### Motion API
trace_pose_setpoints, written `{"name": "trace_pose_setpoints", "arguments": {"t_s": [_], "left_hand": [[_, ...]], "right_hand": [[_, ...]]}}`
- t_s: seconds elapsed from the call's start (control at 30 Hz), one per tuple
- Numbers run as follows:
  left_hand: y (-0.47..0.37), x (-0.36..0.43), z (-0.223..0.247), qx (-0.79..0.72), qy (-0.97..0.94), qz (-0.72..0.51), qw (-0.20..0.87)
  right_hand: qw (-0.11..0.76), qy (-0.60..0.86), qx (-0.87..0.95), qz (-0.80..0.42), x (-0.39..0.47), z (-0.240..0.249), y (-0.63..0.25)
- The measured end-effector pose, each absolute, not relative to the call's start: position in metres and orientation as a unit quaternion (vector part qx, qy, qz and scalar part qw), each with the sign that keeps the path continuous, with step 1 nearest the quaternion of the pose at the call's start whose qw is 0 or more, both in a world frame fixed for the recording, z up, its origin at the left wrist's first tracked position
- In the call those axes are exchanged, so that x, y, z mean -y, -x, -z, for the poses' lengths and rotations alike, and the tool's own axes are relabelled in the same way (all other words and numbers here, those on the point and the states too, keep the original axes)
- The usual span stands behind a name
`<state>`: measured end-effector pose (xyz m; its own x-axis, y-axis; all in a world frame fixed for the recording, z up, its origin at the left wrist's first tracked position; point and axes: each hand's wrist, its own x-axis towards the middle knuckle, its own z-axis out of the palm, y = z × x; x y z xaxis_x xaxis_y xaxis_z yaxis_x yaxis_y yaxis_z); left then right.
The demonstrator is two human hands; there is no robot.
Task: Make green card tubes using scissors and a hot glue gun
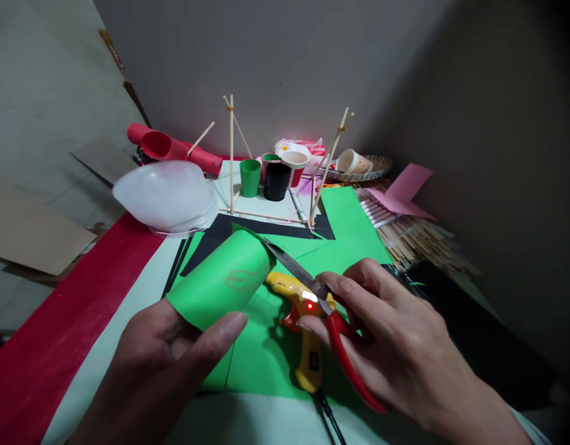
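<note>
My left hand (183, 352) is closed around a green paper-covered cup (220, 278), which lies tilted with one end toward the upper right. Faint brownish marks show on its side; most of my left fingers are hidden behind it. In my right hand (387, 334) are red-handled scissors (350, 358), fingers through the handles. Their blades reach the cup's upper right edge, where a strip of green paper sticks out. Whether the blades are parted there I cannot make out. Beneath the scissors lies a yellow glue gun (309, 364) with a red light on and a black cord.
Green paper sheets (354, 216) and black paper (211, 232) cover the table. Behind stand a stick frame (232, 154), a green cup (250, 179) and a black cup (276, 182). Plastic lids (167, 194) and red paper tubes (174, 151) are left; bundled sticks (415, 244) lie right.
</note>
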<state>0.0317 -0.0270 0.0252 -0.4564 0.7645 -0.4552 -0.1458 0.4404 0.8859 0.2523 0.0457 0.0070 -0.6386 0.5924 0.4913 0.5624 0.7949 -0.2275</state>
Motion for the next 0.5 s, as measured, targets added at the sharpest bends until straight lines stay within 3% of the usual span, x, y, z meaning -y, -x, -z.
{"name": "trace_pose_setpoints", "arguments": {"t_s": [0.2, 0.5], "left_hand": [[-0.025, 0.026, -0.022, -0.638, -0.181, -0.5, 0.557], [-0.022, 0.024, -0.022, -0.548, -0.144, -0.53, 0.631]], "right_hand": [[0.285, 0.335, 0.896, -0.063, -0.046, -0.008, -0.251], [0.254, 0.391, 0.851, -0.242, -0.05, -0.023, -0.248]]}}
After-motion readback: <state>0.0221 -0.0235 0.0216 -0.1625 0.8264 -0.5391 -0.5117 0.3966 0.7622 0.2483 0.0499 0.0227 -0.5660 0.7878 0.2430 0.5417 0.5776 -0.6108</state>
